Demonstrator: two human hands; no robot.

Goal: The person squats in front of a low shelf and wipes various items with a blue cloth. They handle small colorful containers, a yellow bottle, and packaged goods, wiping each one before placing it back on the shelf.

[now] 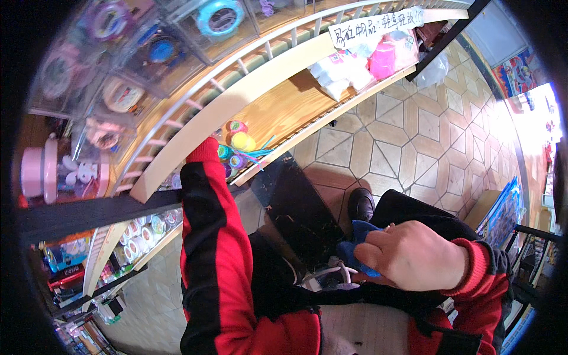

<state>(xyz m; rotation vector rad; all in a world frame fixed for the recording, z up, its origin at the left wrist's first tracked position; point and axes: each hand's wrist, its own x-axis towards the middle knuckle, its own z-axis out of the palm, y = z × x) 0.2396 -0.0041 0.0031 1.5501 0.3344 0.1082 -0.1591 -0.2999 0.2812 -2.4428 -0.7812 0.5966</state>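
My right hand is closed around a blue cloth, which sticks out past its fingers. My left hand is out of sight; its red-and-black sleeve reaches up, and the red cuff passes behind the pale front rail of a wooden shelf. Just right of that cuff, small round tubs in pink, yellow, teal and purple, among them a yellow tub, lie on the shelf. Thin coloured sticks lie beside them. Below my right hand, a looped white handle shows by my lap.
Clear boxes with round toys, including a turquoise one, stand on the upper shelf. Packaged goods sit at the lower shelf's far end, under a handwritten paper sign. A dark board lies before me on the tiled floor. Lidded tubs fill another shelf.
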